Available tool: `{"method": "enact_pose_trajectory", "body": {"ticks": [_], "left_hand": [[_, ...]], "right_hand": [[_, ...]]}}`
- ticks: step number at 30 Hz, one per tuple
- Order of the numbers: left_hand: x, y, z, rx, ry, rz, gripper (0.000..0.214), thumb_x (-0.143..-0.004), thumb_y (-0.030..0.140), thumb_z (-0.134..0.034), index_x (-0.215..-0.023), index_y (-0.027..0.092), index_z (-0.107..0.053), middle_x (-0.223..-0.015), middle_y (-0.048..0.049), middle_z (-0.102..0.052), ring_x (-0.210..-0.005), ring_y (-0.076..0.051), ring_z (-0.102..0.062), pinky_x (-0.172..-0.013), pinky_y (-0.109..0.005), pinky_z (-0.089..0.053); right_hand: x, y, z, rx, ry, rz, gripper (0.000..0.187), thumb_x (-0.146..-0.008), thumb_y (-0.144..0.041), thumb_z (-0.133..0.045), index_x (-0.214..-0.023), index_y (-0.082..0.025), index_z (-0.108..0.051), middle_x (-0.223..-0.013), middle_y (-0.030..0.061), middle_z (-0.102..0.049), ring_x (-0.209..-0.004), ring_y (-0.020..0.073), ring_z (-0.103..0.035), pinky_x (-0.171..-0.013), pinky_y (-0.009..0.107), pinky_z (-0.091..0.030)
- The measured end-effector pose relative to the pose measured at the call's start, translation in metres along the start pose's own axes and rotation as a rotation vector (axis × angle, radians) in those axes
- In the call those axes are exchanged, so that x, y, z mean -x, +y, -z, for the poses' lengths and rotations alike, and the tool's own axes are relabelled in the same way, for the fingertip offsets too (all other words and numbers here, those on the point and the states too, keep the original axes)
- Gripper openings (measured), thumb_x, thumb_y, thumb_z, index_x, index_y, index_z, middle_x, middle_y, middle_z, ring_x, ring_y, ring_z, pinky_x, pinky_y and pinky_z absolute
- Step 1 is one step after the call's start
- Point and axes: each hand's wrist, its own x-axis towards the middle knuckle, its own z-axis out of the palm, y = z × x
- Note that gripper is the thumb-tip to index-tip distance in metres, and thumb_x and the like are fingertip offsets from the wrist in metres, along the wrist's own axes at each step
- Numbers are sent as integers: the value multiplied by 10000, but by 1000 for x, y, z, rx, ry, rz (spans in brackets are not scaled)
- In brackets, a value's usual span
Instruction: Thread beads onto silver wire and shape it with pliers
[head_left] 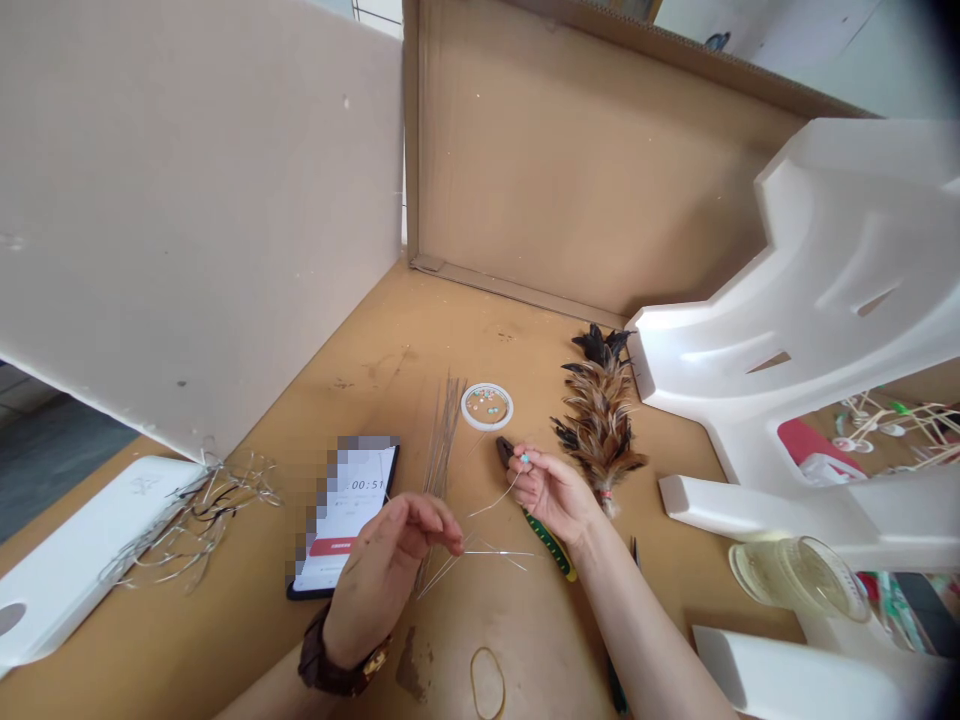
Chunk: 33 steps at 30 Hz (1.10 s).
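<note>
My right hand [551, 490] pinches a small turquoise bead [525, 458] between its fingertips. A thin wire [495, 506] trails down and left from that bead. My left hand [405, 550], with a dark watch on its wrist, hovers beside the phone, fingers loosely curved and apart from the thumb; I see nothing held in it. Several bent wires [499, 552] spread out just right of its fingertips. Pliers [551, 540] with green and yellow handles lie partly under my right hand. Beyond both hands, a round white-rimmed dish [487, 427] contains small beads. Straight wires [444, 440] lie left of the dish.
A phone [349, 520] shows a timer. Tangled wire [214, 515] lies by a white board [90, 560]. Brown and black feathers [604, 410] lie at right, near a white plastic stool [750, 330] and a glass jar [799, 578]. A rubber band [488, 685] is in front. Cardboard [585, 160] stands behind.
</note>
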Motion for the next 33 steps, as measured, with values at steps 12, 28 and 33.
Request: {"method": "enact_pose_trajectory", "body": {"ticks": [12, 28, 33], "left_hand": [[0, 0, 0, 1, 2, -2, 353, -906, 267, -322, -736, 158, -612, -733, -46, -620, -682, -162, -584, -635, -279, -461], [0, 1, -1, 1, 1, 9, 325, -892, 288, -364, -728, 160, -613, -732, -47, -624, -677, -169, -583, -629, -286, -460], [0, 2, -2, 2, 2, 16, 328, -896, 281, -354, -732, 162, -613, -737, -45, -626, -680, -164, -584, -636, -282, -461]], "right_hand": [[2, 0, 0, -3, 0, 5, 92, -777, -131, -546, -855, -106, -589, -662, -21, -510, -474, 30, -383, -431, 146, -292], [2, 2, -2, 21, 60, -14, 92, -750, -138, -582, -832, -106, -606, -632, -11, -553, -432, 35, -358, -403, 163, -278], [3, 3, -6, 39, 70, -6, 81, -740, -135, -592, -808, -100, -617, -615, -11, -557, -427, 35, -360, -402, 168, -275]]}}
